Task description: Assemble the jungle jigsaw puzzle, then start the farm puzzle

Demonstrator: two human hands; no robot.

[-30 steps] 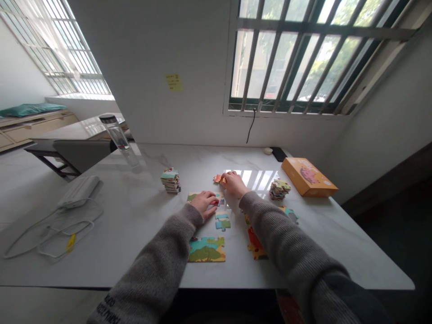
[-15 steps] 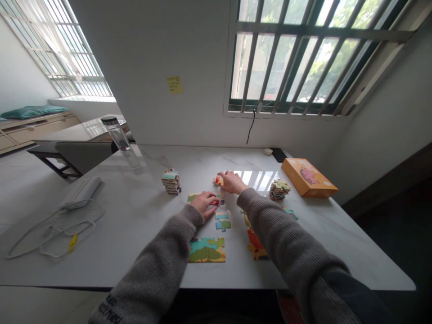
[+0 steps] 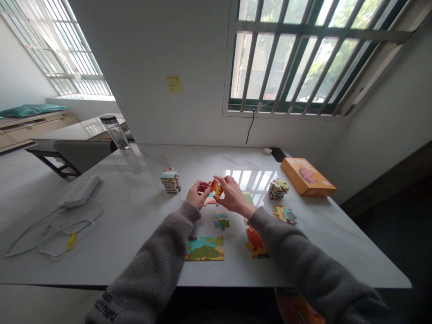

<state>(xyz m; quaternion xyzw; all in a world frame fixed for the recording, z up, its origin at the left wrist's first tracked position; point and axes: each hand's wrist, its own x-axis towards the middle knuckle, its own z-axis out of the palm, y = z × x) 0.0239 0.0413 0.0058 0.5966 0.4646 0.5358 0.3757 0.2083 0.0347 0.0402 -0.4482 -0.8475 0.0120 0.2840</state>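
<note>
Both hands off the white marble table (image 3: 340, 256) and brought together in mid-air, no longer resting on the scattered pieces: left hand (image 3: 196, 195) and right hand (image 3: 233, 194) closed in on one orange-red jigsaw piece (image 3: 216, 187), up just above the tabletop between them. Right fingertips (image 3: 221, 181) and thumb pinching it from above, left fingers curled in against its other side, with the piece now clear of everything else. Just under the hands, a small red-and-teal cluster of pieces (image 3: 211, 201); nearer, a joined section with a green tree (image 3: 204, 249), a small blue-green pair (image 3: 222, 221) and an orange-red cluster (image 3: 255, 243), all flat and apart. Left of the hands, a stack of pieces (image 3: 170, 181); to the right, another stack (image 3: 278, 189), near an orange puzzle box (image 3: 306, 177). Farther off, a clear glass bottle (image 3: 117, 135) and a white power bank (image 3: 79, 191) with a white cable (image 3: 54, 238)
</note>
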